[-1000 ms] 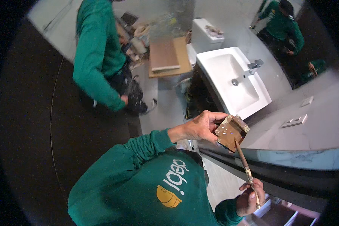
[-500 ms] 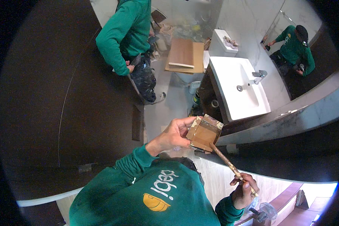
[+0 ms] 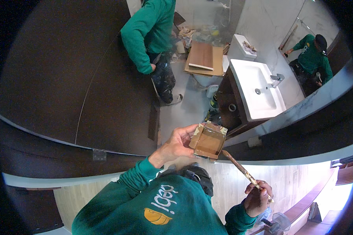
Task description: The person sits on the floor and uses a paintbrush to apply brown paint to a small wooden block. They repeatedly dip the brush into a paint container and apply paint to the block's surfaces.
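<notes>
A small, shallow cardboard box sits in my left hand, with fingers and thumb closed around its left side. Its open top faces up; pale smears mark the far corners, and its brown inside looks partly see-through or glossy. My right hand, lower right, pinches a long, thin stick near its lower end. That stick is brown with pale, yellowish smears. Its upper tip is beside the box's near right corner; whether they touch I cannot tell.
A co-worker in a green sweater stands at the far left by a dark door panel. Beyond the box are a white sink on a dark cabinet and a brown board on cardboard. A clear plastic cup is near my right forearm.
The stick's tip has come out of the box to its near right corner. Surroundings have shifted in view, with more of the pale floor showing. Both hands keep their holds.
</notes>
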A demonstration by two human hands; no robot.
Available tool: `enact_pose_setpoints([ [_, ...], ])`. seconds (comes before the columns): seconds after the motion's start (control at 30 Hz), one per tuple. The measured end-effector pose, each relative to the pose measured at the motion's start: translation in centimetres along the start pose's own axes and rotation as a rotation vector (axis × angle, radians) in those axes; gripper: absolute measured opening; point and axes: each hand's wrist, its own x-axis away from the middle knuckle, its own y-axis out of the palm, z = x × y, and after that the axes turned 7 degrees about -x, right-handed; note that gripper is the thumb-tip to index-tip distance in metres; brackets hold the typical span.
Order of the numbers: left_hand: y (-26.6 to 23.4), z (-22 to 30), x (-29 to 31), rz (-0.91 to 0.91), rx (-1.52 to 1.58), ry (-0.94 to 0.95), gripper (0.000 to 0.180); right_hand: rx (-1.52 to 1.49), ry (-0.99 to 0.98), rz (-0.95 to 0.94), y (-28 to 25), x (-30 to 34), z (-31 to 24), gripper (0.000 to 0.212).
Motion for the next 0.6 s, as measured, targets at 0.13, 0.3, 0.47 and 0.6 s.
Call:
enact_pose_setpoints([
  [0.13,0.8,0.1,2.4,0.012,0.026,0.026,0.084,-0.037,-0.023,-0.026,0.2,0.9,-0.5,0.03],
  [0.3,1.9,0.7,4.7,0.109,-0.056,0.083,0.081,-0.047,0.007,-0.121,0.3,0.1,-1.0,0.03],
  [0.47,3.5,0.3,5.1,0.196,-0.067,0.165,0.08,-0.083,-0.001,-0.172,-0.4,-1.6,-2.0,0.032],
  [0.6,4.2,-0.2,5.8,0.213,-0.043,0.14,0.08,-0.1,0.036,-0.152,-0.9,-2.2,-2.2,0.032],
])
